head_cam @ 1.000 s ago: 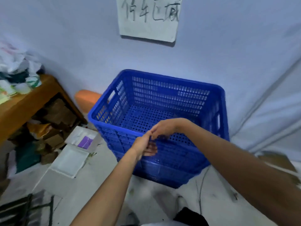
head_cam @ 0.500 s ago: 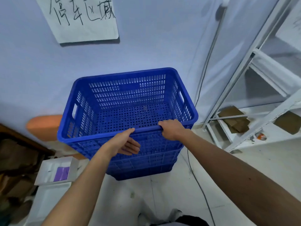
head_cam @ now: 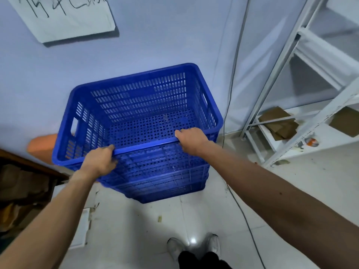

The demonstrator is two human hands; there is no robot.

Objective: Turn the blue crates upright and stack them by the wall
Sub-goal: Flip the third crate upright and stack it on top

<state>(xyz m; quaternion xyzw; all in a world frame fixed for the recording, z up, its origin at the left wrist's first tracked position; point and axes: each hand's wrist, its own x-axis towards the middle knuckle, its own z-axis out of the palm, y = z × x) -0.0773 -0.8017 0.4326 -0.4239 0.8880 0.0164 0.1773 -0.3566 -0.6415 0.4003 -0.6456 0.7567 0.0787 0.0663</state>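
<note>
A stack of blue perforated crates (head_cam: 136,105) stands upright against the pale wall (head_cam: 155,35), the top one open and empty. Rims of lower crates (head_cam: 165,183) show nested beneath it. My left hand (head_cam: 101,160) grips the near rim of the top crate left of centre, fingers curled over the edge. My right hand (head_cam: 191,138) grips the same rim further right, fingers hooked inside.
A white metal shelf rack (head_cam: 291,117) with cardboard pieces stands to the right. A cable (head_cam: 233,74) runs down the wall and across the tiled floor. A wooden table (head_cam: 29,166) with clutter below is at left, an orange object (head_cam: 41,142) behind the crates. A paper sign (head_cam: 68,16) hangs above.
My hands have spread apart along the near rim and both now grip it. The view has swung right and closer, so the crate stack sits more central and the shelf rack shows.
</note>
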